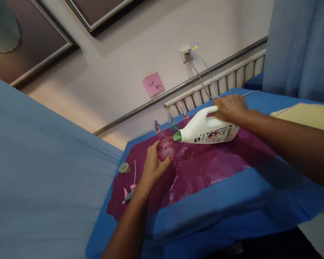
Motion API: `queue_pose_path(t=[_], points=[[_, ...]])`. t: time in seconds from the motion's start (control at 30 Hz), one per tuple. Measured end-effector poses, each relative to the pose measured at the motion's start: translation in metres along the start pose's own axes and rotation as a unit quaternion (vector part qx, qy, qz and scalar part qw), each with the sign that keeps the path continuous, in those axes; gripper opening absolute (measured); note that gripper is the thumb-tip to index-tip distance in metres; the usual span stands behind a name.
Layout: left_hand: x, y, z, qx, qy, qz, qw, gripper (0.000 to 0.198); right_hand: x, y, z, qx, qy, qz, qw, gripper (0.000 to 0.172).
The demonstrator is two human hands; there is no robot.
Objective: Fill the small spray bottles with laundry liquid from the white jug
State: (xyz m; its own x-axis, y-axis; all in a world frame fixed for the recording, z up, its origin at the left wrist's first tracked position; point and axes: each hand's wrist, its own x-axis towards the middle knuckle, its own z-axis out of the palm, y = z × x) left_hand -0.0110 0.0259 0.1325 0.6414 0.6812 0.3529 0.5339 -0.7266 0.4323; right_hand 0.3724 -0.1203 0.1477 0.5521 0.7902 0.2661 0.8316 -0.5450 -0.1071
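My right hand (pixel 230 108) grips the handle of a white detergent jug (pixel 209 130), tipped on its side so its green spout (pixel 177 136) points left. The spout sits right over the mouth of a small clear bottle (pixel 166 146), and my left hand (pixel 152 167) is wrapped round that bottle to steady it. Both are above a crinkled magenta plastic sheet (pixel 205 169) laid on a blue-covered table (pixel 218 208).
A detached spray nozzle with its tube (pixel 129 192) and a green cap (pixel 124 167) lie on the sheet's left part. Three spray bottles (pixel 172 124) stand behind the jug. A pink note (pixel 153 84) and a wall socket (pixel 186 54) are on the wall. A yellow cloth (pixel 307 115) lies far right.
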Motion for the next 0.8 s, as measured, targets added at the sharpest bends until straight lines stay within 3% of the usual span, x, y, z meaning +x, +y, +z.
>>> queue_pose_path(t=[0.13,0.4,0.8], points=[[0.003,0.006,-0.01,0.049,-0.017,-0.007,0.999,0.078,0.002,-0.001,0.001,0.005,0.0,0.001,1.0,0.041],[0.009,0.016,-0.031,0.148,-0.069,0.041,0.986,0.07,0.002,-0.004,0.0,0.016,-0.002,-0.003,1.0,0.039],[0.019,0.02,-0.041,0.217,-0.064,0.103,0.969,0.069,0.0,-0.008,-0.002,0.023,0.003,-0.017,1.0,0.038]])
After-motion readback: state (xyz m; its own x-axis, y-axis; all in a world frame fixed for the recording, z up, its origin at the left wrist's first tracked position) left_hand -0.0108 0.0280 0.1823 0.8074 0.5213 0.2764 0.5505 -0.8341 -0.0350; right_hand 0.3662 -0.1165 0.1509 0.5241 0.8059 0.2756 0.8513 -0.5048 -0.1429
